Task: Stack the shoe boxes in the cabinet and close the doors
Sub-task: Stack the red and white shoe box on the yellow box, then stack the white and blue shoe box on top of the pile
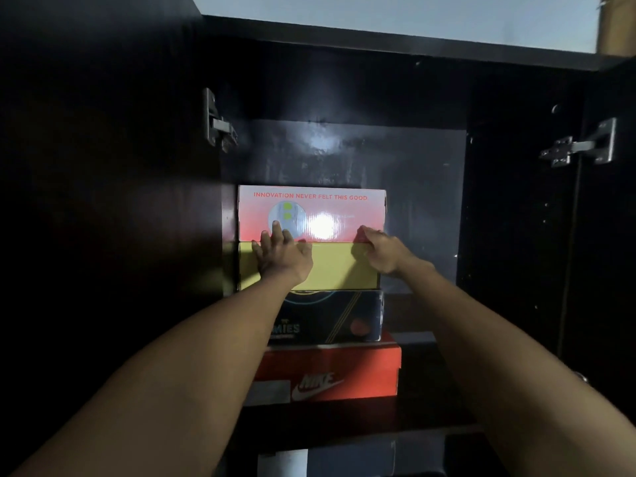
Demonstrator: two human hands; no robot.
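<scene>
Inside the dark cabinet a stack of shoe boxes stands against the left wall. A red Nike box is at the bottom, a dark blue box lies on it, then a yellow box, and a pink-red box on top. My left hand lies flat with spread fingers against the front of the top two boxes. My right hand has its fingers curled at the lower right corner of the pink-red box. Both arms reach straight in.
Both cabinet doors stand open: the left door with its metal hinge, the right door with its hinge. The shelf edge runs below the stack. Room remains right of the boxes.
</scene>
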